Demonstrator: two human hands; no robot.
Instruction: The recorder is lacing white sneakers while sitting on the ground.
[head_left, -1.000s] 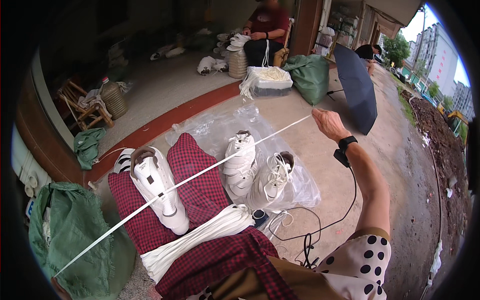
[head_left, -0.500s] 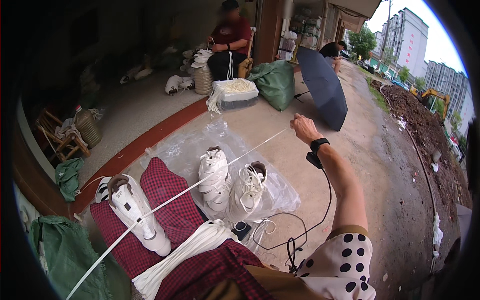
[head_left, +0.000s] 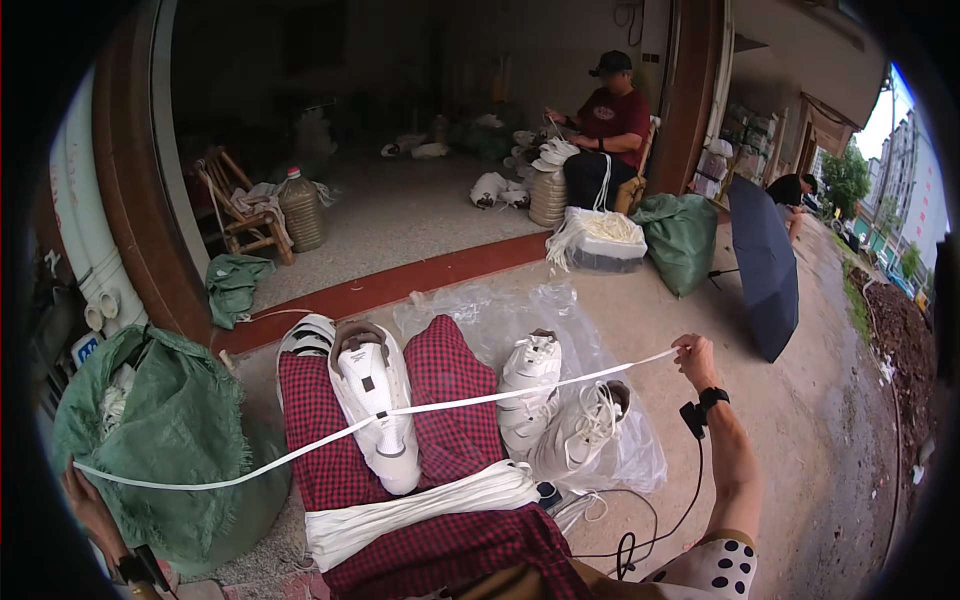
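A long flat white shoelace [head_left: 490,397] stretches across my lap, passing through the front of a white sneaker [head_left: 378,372] that lies on the red-and-black checked cloth. My right hand [head_left: 697,362], out at the right, pinches one end. At the far left, my left hand [head_left: 92,508] is closed at the other end, its fingers partly lost in the dark rim. A bundle of white laces [head_left: 420,512] lies across the cloth nearer to me. Beyond the right knee stand a stack of white shoes [head_left: 530,390] and a laced white sneaker [head_left: 582,432] on clear plastic sheeting.
A bulging green sack [head_left: 165,450] stands beside my left hand. Farther off are a white box of laces [head_left: 612,235], another green sack [head_left: 680,240] and an open dark umbrella [head_left: 765,270]. A seated co-worker [head_left: 610,125] handles laces. A black cable [head_left: 690,500] hangs from my right wrist.
My view has swung left, bringing my left hand into sight. The lace, drawn in a straight slant before, now sags toward the left. My right hand still holds its end.
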